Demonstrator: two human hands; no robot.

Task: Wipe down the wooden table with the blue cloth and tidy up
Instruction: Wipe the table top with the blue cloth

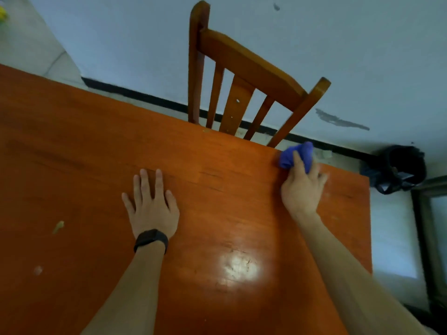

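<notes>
Cloth (296, 153) is blue and all bunched up in our right grip (302, 187), fingers curled round it and thumb laid across the front. It's pressed onto the worktop (84, 141) right at the far edge, not far from the far right corner, and just beside the right post of the chair (244, 66).

Our left grip (152, 209) is holding nothing. It's flat, palm down on the wood, fingers straight and spread, well apart from the cloth and more toward the middle. There's a black band (151, 239) on that wrist.

Out to the left of that grip we've got a small yellowish scrap (58, 226) lying on the wood, and a pale spot (38, 270) nearer to us. A bright patch of glare (239, 264) sits between our two forearms.

The chair is wooden, with a slatted back that stands up past the far edge. Beyond the right corner there's a black bin (404, 165) on the floor by the wall. Everything's a bit blurry, so we can't tell what the scrap is.
</notes>
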